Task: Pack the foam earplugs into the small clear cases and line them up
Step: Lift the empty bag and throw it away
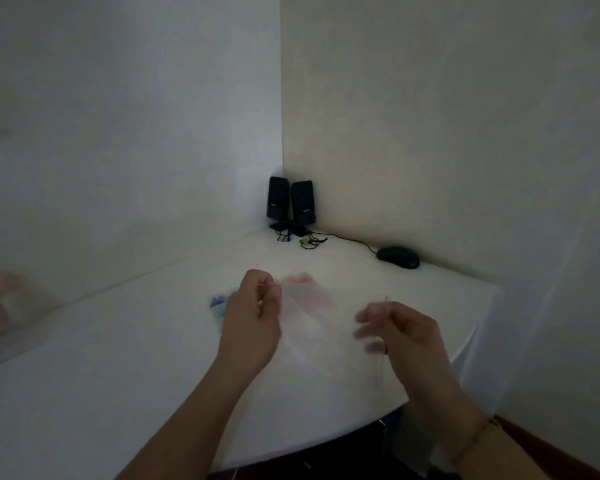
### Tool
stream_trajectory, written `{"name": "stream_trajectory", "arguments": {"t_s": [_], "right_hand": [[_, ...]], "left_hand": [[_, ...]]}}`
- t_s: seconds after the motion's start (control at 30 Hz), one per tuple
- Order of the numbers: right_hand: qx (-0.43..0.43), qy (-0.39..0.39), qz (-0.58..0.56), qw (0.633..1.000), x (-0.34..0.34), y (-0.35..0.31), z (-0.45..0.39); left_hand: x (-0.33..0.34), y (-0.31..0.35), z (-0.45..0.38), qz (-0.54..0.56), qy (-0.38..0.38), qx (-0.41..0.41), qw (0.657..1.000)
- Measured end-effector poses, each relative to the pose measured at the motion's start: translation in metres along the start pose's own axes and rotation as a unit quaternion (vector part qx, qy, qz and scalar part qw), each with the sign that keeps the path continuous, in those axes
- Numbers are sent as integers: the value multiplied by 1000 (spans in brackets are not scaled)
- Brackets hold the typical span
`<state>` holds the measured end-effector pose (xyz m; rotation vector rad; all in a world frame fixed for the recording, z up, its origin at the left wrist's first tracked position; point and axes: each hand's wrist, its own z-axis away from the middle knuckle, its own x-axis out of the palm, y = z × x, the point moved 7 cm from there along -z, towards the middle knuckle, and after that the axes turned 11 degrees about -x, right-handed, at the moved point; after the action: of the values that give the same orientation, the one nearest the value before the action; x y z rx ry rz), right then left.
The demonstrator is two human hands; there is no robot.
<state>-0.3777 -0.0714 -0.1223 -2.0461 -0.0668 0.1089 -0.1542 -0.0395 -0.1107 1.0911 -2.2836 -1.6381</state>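
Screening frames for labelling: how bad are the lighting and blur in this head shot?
Head view: dim, flat light with dark corners. Right hand fingers smeared by motion; left hand sharper. The clear bag between them is a pale blur, so neither grip is readable. Speakers and mouse are crisp. Wide-angle bends the table edge.

Blurred by motion: clear plastic bag [305, 317] between the hands, its outline and contents beyond a smear of orange impossible to make out. Right hand [399, 332] smeared at the fingertips, grip unreadable. Small blue and green things [218, 304] half hidden behind the left hand [253, 315], too soft to identify. Stacked boxes [0, 306] cut off by the left edge, unfocused. Both forearms cropped at the bottom edge.
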Motion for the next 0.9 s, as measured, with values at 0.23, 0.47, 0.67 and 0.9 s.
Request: {"name": "stream_trajectory", "arguments": {"t_s": [0.23, 0.47, 0.67, 0.9], "right_hand": [[-28, 112, -16, 993, -68, 0, 7], [-26, 130, 49, 990, -156, 12, -2], [-81, -92, 198, 973, -194, -7, -20], [-91, -85, 301, 945, -256, -17, -33]], "left_hand": [[77, 23, 25, 34, 29, -17, 999], [137, 51, 56, 103, -17, -17, 994], [186, 82, 77, -36, -161, 99, 981], [260, 92, 103, 106, -360, -25, 926]]}}
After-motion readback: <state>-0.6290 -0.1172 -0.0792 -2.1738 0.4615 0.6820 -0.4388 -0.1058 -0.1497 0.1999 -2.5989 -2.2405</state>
